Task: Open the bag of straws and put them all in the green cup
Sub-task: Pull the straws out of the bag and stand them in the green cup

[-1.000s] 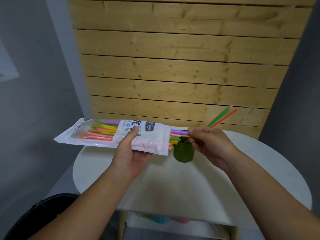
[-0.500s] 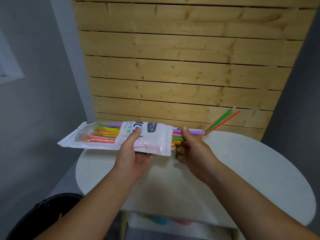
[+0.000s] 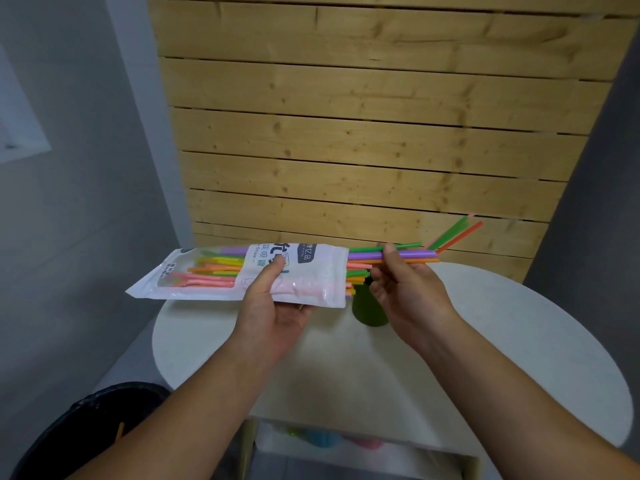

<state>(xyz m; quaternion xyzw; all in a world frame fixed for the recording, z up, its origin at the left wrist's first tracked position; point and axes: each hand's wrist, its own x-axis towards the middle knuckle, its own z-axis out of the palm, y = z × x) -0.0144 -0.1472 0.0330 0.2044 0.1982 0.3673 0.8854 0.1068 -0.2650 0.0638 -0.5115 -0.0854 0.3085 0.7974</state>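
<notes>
My left hand (image 3: 273, 306) grips the white straw bag (image 3: 214, 275) from below, thumb on top, and holds it level above the round white table (image 3: 519, 341). Coloured straws show through its clear window. My right hand (image 3: 405, 289) pinches a few straws (image 3: 412, 254), green, purple and orange, partly drawn out of the bag's open right end. The green cup (image 3: 367, 315) stands on the table just below that end, half hidden by my right hand. Several straws (image 3: 457, 233) lean out of the cup to the upper right.
A wall of pale wooden planks (image 3: 363, 133) rises behind the table. A black bin (image 3: 86, 431) sits at the lower left. On a shelf under the table lie blue and pink cups (image 3: 332, 439). Grey walls stand at both sides.
My right hand went from the cup to the bag's open end, took hold of a few straws and drew them out to the right. The bag stayed held level.
</notes>
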